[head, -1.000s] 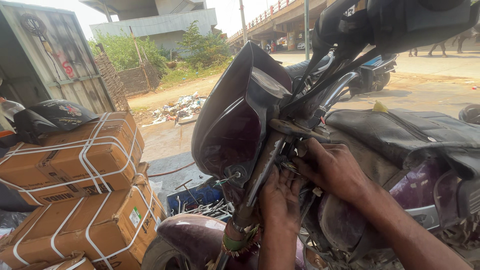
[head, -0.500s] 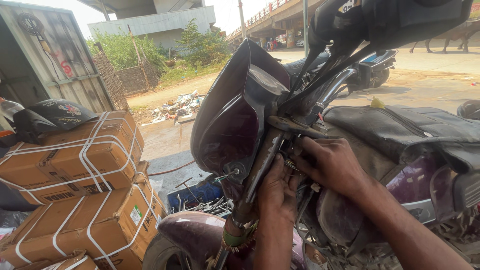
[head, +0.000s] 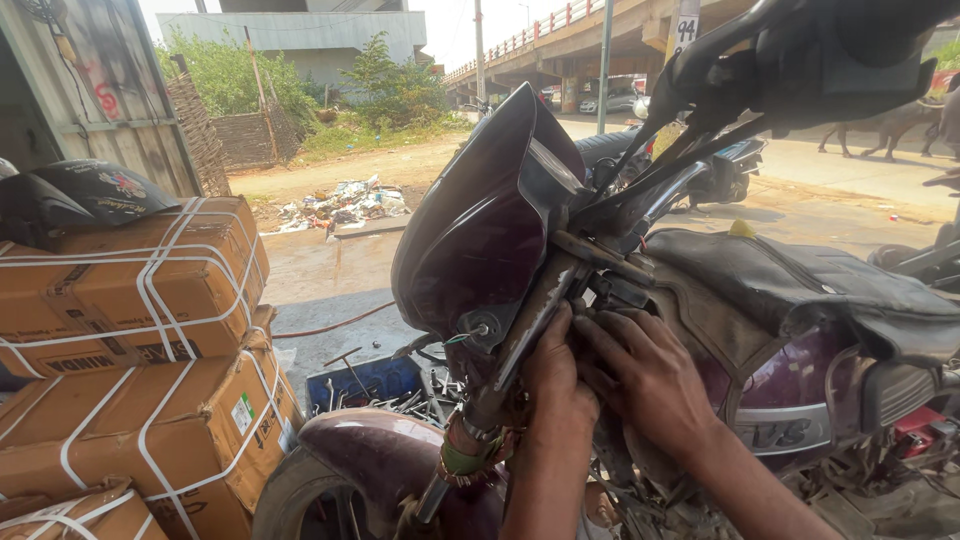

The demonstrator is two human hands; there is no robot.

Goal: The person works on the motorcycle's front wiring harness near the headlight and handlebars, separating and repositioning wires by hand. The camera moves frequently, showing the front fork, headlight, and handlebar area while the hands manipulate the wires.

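The work area is an outdoor roadside yard with a bare, dusty concrete ground [head: 330,280]. A corrugated metal wall [head: 90,90] bounds the near left. At the far side stand a pale building, green shrubs and an elevated roadway [head: 600,30] running to the far right. A litter pile [head: 340,205] lies on the ground at far centre.

Packages: three brown cardboard cartons [head: 140,290] are stacked at the near left, each bound with white strapping crossed lengthwise and crosswise. The middle carton carries a small white and green label [head: 243,412] on its right face. A dark helmet [head: 100,190] rests on the top carton. A white rectangular sign [head: 685,30] hangs on a pillar at the far right. A blue tray of metal tools [head: 375,385] sits on the ground between the cartons and the motorcycle.

A purple motorcycle [head: 800,380] fills the centre and right, with a dark headlight cowl [head: 480,230], a worn black tank cover [head: 800,280] and a purple front mudguard [head: 390,460].

The left hand [head: 558,385] presses against the right fork tube [head: 520,340] just below the cowl, fingers curled narrowly; what it holds cannot be determined. The right hand [head: 645,380] lies just beside it, fingers [head: 600,335] reaching into the steering head area, touching the frame; its grip content is hidden.
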